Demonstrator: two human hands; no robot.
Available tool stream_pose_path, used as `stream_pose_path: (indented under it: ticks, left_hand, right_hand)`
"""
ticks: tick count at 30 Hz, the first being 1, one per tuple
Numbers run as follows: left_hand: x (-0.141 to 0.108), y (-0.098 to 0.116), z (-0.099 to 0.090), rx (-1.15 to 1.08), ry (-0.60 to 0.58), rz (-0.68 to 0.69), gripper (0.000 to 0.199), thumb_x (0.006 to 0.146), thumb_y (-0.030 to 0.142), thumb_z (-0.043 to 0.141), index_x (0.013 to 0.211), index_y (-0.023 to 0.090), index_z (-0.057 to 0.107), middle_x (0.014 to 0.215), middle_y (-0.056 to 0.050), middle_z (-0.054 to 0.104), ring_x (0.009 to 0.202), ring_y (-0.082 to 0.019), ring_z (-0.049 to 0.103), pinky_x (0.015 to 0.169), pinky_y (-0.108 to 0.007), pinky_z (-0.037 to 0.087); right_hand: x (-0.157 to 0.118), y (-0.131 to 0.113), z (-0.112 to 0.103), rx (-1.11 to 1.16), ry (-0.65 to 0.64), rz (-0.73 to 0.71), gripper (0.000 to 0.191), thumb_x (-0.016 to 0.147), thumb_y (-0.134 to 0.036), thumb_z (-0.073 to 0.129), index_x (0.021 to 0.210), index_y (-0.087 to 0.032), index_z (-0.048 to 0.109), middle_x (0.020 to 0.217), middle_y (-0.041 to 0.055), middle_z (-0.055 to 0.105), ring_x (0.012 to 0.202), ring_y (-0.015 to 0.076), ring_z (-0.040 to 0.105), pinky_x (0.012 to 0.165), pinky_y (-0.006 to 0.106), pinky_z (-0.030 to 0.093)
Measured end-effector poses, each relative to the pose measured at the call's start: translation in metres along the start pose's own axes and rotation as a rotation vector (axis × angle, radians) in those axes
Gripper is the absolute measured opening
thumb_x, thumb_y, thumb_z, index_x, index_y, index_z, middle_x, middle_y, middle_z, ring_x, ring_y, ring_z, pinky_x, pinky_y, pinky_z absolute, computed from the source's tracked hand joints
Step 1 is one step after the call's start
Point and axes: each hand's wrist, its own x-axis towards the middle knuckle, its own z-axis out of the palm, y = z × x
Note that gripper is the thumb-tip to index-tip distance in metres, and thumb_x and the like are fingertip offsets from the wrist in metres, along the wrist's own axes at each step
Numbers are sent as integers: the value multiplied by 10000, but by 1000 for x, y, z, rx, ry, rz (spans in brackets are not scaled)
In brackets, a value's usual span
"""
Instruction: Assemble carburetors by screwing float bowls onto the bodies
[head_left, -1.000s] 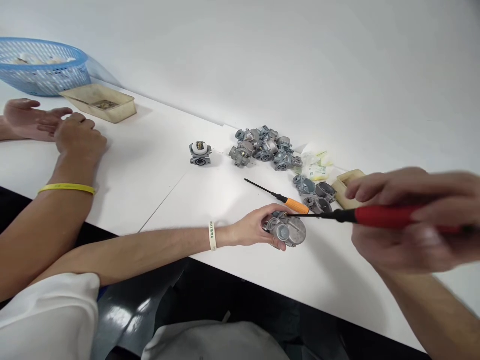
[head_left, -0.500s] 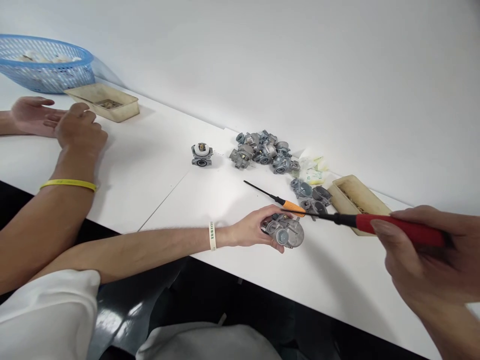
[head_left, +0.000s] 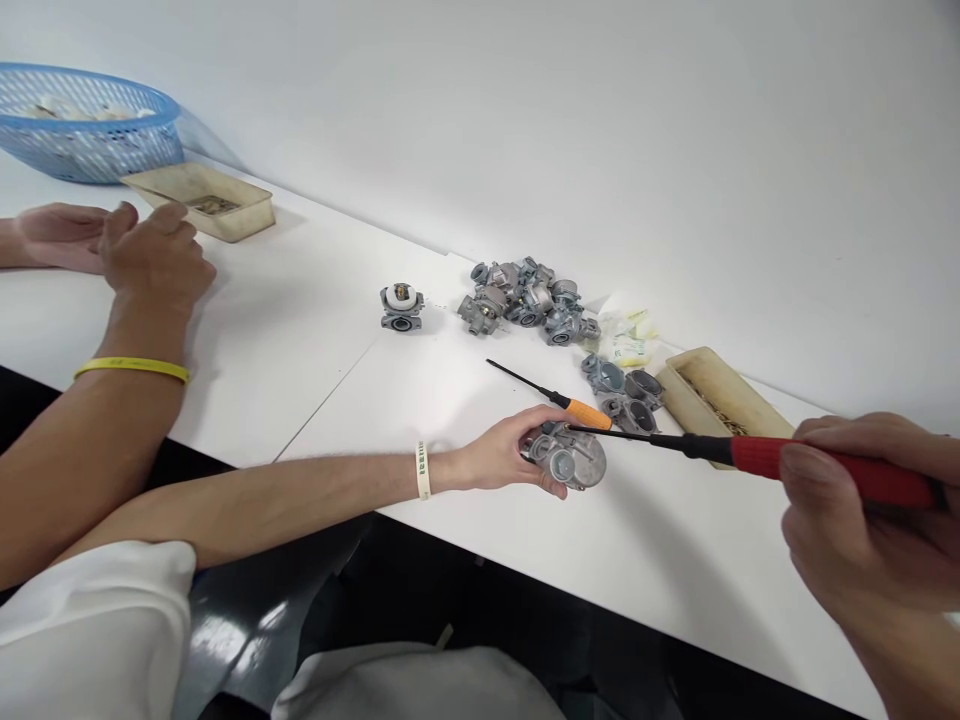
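A grey metal carburetor (head_left: 581, 460) is gripped by my left hand (head_left: 510, 455), fingers and thumb wrapped round its left side, over the near part of the white table (head_left: 442, 400). My right hand (head_left: 862, 510) is closed round the red handle of a screwdriver (head_left: 765, 455). Its long dark shaft points left, and the tip is at the top of the carburetor; whether it sits in a screw is too small to tell. Just behind the carburetor lies a second screwdriver (head_left: 589, 413) with an orange handle.
Several carburetors (head_left: 529, 300) are piled near the wall, beside open bowl parts (head_left: 634, 395) and a plastic packet (head_left: 634, 335). One carburetor with a white float (head_left: 402, 305) stands apart. Bins (head_left: 720, 400) (head_left: 255, 215) hold small parts. A co-worker's hands (head_left: 154, 250) are left, near a blue basket (head_left: 90, 150).
My right hand and the red screwdriver have shifted slightly right and down, the tip now lower against the carburetor's top. The co-worker's fingers have moved a little.
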Motion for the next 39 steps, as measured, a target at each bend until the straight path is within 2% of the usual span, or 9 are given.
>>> stream_pose_path:
  ticks: [6,12,14,18,23,29,31,35,39]
  left_hand:
    - [-5,6,3,421,174,64,586,712,401,842,1258,310,651,1111,-6,698,1131,-307,671,784,-487,613]
    - [-2,6,0,457,212,40,584,705,379,861,1243,269,662,1116,-49,693,1099,-297,665,800,-466,614]
    - [0,7,-2,480,234,47,575,722,364,852,1251,257,655,1121,-67,691,1103,-288,661,835,-453,604]
    - [2,8,-5,530,250,61,561,748,388,825,1267,289,638,1146,-55,682,1124,-287,656,842,-464,593]
    - [0,7,-6,737,272,135,536,772,462,794,1267,325,641,1132,-34,677,1119,-301,665,819,-471,592]
    - [2,7,-9,855,324,147,529,785,477,783,1278,356,633,1131,-37,675,1157,-327,648,824,-504,591]
    - [2,8,-9,855,309,154,553,782,508,782,1290,352,628,1151,-44,670,1151,-325,648,824,-503,591]
    - [0,10,-8,888,292,166,563,780,545,774,1292,367,621,1173,-36,662,1132,-313,652,828,-499,588]
    - [0,12,-8,837,296,148,543,793,545,762,1288,372,620,1193,-38,645,1123,-304,648,851,-503,582]
  right_hand:
    - [-5,11,-7,-106,-112,-68,256,887,-404,663,739,-196,636,538,-19,560,412,69,448,373,235,276]
    - [0,6,-16,-398,-202,-230,370,977,-509,522,762,-227,627,472,-26,450,420,117,437,460,262,319]
    - [6,4,-21,-380,-340,-234,362,1010,-521,434,863,-246,618,459,-44,401,375,116,388,421,257,261]
    - [21,7,-25,-78,-684,-236,360,997,-569,441,1183,-270,514,664,-49,626,380,86,457,399,208,349]
    - [25,14,-16,-348,-462,-127,587,976,-700,334,723,-235,589,357,-44,330,286,119,335,357,227,213]
    - [7,25,-22,-43,-740,26,328,976,-553,462,1126,-262,492,833,-2,706,518,124,594,478,227,468]
    - [1,29,-22,-63,-683,-14,372,970,-594,471,1117,-261,550,723,-10,669,456,133,552,441,241,432]
    - [-4,38,-13,-276,-466,71,594,1001,-636,300,700,-213,589,355,-10,338,277,140,325,341,269,226]
    - [-8,47,-10,-82,-586,74,335,982,-529,445,1040,-229,584,753,38,690,502,157,601,423,250,443]
